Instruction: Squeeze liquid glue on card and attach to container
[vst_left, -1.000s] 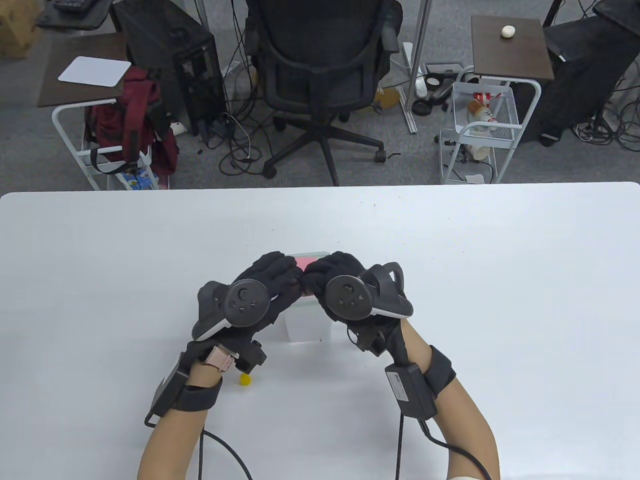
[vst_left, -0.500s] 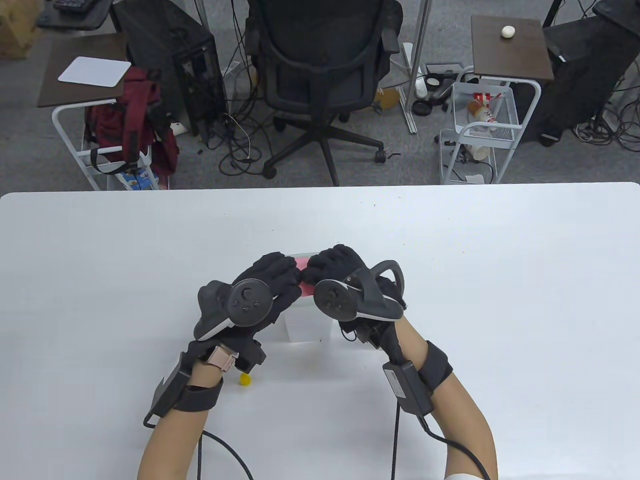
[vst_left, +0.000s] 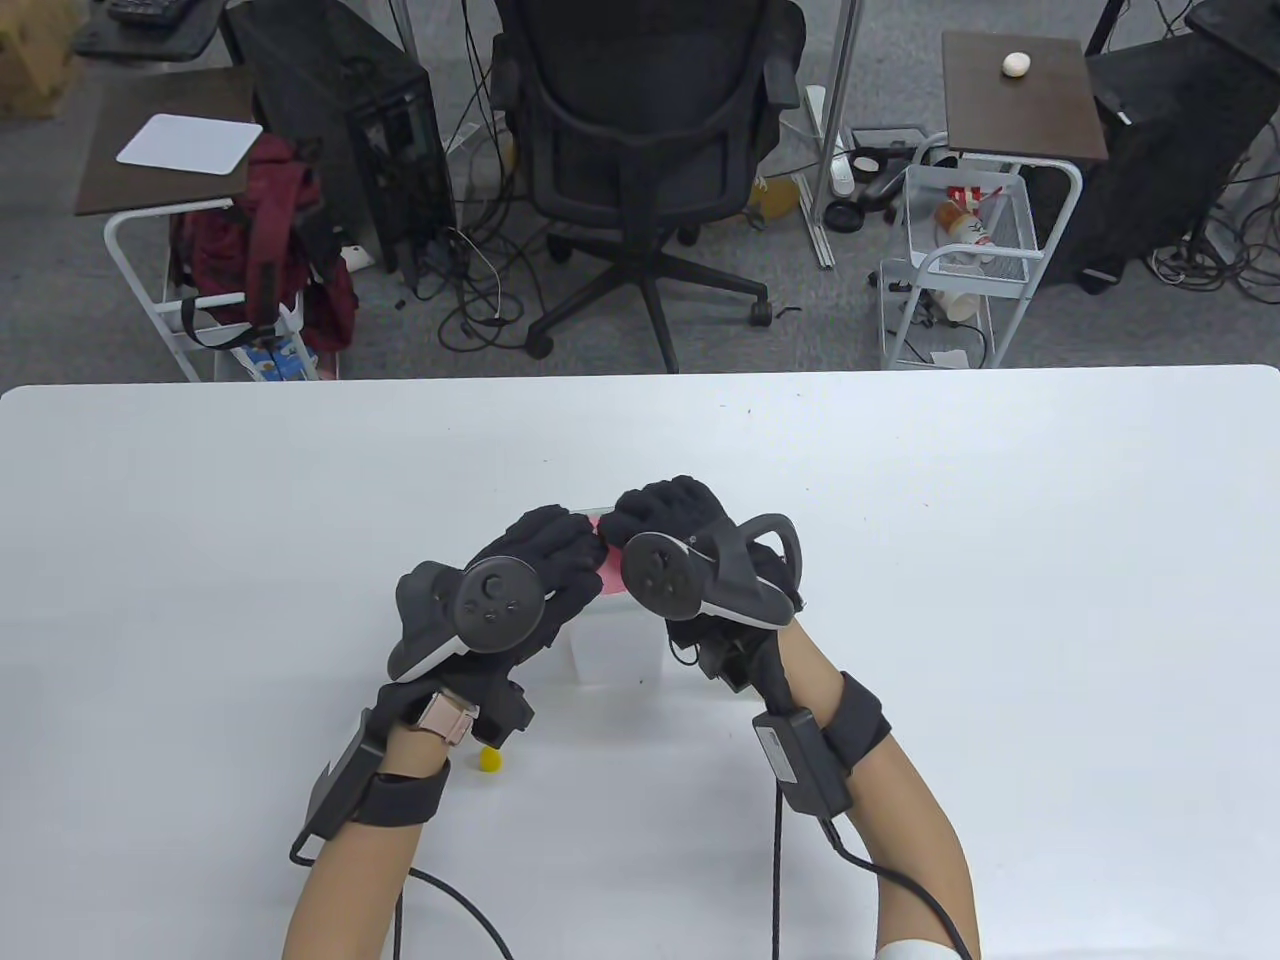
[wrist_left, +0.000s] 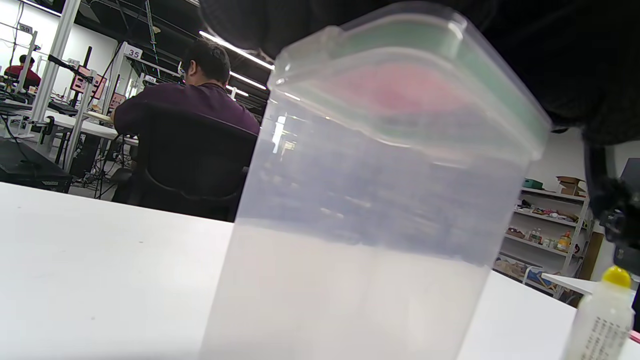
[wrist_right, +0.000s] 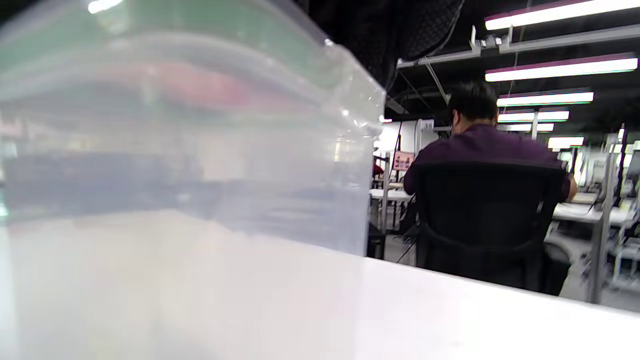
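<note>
A clear plastic container (vst_left: 615, 655) with a green-edged lid stands upright at the table's middle. A pink card (vst_left: 606, 577) lies on its lid, mostly hidden by the hands. My left hand (vst_left: 548, 552) rests on the lid's left part with its fingers lying over the card. My right hand (vst_left: 668, 512) presses down on the card from the right with curled fingers. The left wrist view shows the container (wrist_left: 370, 225) close up, with the card (wrist_left: 395, 90) pink through the lid. It also fills the right wrist view (wrist_right: 175, 200). A glue bottle (wrist_left: 602, 320) with a yellow tip stands beside it.
A small yellow cap (vst_left: 490, 760) lies on the white table (vst_left: 1000, 560) under my left wrist. Glove cables trail off the near edge. An office chair (vst_left: 640, 150) and carts stand beyond the far edge.
My right hand has shifted left and a little farther over the lid, its tracker turning inward. My left hand and the container have not moved.
</note>
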